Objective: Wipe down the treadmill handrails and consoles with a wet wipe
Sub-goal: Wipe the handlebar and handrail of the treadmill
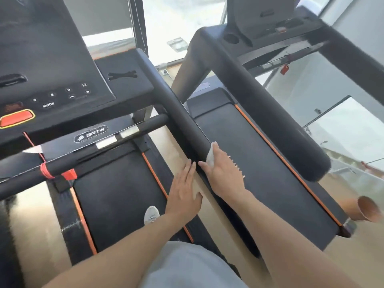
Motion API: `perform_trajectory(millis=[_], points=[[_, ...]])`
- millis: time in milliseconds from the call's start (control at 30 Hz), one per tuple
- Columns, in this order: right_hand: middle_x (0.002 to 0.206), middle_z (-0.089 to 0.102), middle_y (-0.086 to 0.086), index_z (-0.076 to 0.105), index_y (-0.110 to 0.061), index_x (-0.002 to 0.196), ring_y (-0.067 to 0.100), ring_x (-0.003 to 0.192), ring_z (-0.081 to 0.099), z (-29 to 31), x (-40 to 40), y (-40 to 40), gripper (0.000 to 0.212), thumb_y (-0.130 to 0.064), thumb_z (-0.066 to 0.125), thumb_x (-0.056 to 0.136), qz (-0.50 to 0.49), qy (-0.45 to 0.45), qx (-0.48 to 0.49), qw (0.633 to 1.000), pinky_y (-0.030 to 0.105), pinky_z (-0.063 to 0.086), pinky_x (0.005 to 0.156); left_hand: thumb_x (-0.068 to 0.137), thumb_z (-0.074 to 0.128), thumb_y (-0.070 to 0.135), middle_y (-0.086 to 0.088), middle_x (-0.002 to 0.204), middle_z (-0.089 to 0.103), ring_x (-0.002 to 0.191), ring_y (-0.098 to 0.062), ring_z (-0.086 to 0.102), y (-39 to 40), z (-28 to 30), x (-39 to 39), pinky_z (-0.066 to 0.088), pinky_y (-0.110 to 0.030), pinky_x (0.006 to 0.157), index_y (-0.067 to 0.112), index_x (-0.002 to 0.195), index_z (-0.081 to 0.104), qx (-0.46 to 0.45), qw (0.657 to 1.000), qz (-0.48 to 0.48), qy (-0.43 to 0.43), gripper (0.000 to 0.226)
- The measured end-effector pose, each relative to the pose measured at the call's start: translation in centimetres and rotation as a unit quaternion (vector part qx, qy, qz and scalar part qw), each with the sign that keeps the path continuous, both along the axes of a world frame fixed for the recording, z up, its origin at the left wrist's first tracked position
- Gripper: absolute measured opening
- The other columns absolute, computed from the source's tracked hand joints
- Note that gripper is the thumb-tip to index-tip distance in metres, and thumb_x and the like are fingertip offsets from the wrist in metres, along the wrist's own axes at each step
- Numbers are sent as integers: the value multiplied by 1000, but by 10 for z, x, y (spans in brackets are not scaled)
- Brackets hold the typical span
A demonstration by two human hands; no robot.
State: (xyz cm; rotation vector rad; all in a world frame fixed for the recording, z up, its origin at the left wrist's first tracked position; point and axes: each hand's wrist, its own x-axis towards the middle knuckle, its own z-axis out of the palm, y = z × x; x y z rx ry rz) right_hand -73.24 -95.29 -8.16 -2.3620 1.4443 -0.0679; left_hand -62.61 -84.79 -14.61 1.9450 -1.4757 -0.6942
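- Two treadmills fill the view side by side: the nearer treadmill [116,196] on the left, with a black belt edged in orange, and a second treadmill [255,154] to its right, a strip of pale floor [180,142] between them.
- The left machine's console [52,65] is a wide black panel with white button markings, the word MODE and an orange-red stop button [17,118] at its lower left.
- A long padded black handrail [178,109] runs from that console toward the person, above the gap between the machines.
- A thinner crossbar [87,154] spans below the console, with pale sensor patches and a red band wrapped round it near the left.
- The right hand [222,169] lies over the near end of the handrail, fingers closed down onto the wet wipe [211,155] and pressing it against the padding.
- The left hand [185,190] is flat and empty, fingers straight and together, just beside the rail's end on the left; whether it touches the rail cannot be told.
- The wet wipe is a small white crumple, showing only at the right hand's fingertips.
- A grey shoe [151,215] stands on the left belt.
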Motion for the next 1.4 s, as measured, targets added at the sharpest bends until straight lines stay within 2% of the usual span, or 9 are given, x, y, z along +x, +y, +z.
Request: perform_trajectory(millis=[200,367,500,600,733,900,1000,1100,1400], points=[[170,14,-7,0,-34,161,18,150,31,-7,-66,29,67,-63,22,105,49,-1,16,999,44,39,115,92,65,17,16,168,7,153,-1,5,35,5,-41,16,-31,126,30,161,3,33,997,31,57,94],[151,22,-49,11,-61,154,-14,145,21,2,-128,48,46,-54,19,109,9,-122,140,983,16,23,116,93,64,18,16,167,15,152,-2,13,59,8,-78,16,-28,125,33,161,6,40,991,71,110,90],[134,44,-14,28,-46,146,-2,114,48,13,-158,80,37,-48,24,110,-9,-105,151,983,0,31,88,93,62,16,18,166,15,152,0,11,69,8,-101,14,-23,123,35,161,6,40,989,53,131,90],[149,44,-18,12,-40,160,6,118,53,12,-164,92,51,-49,21,110,14,4,74,997,23,44,97,93,62,17,18,166,15,151,1,11,65,12,-102,12,-19,120,36,160,6,38,988,43,140,89],[171,-1,-4,-5,-33,161,19,154,18,8,-137,80,57,-40,23,112,91,74,4,993,32,27,119,92,62,16,20,165,15,150,2,13,49,11,-80,16,-21,121,38,160,7,41,986,56,149,90],[170,0,11,5,-22,162,37,156,9,-2,-61,38,64,-31,38,108,153,145,-85,974,45,25,125,93,62,16,19,166,12,152,-4,15,26,3,-37,19,-26,122,39,160,6,50,980,96,165,90],[170,-14,9,2,-17,164,40,154,-17,-1,-8,3,71,-28,40,105,268,243,-152,920,50,-1,127,93,61,14,18,167,11,152,-4,14,12,2,-6,20,-28,123,38,160,5,55,976,110,181,90],[169,-18,10,-2,-13,163,35,150,-32,2,43,-27,66,-37,23,107,409,384,-231,795,50,-23,120,92,58,10,16,166,14,151,-5,15,3,-1,28,17,-22,119,34,161,8,59,973,126,183,88],[165,18,24,33,-3,156,46,153,5,21,127,-56,58,-33,34,106,497,530,-314,612,57,-4,125,90,59,7,15,166,13,152,-8,19,0,-25,94,28,-38,122,31,158,21,71,950,227,202,82]])
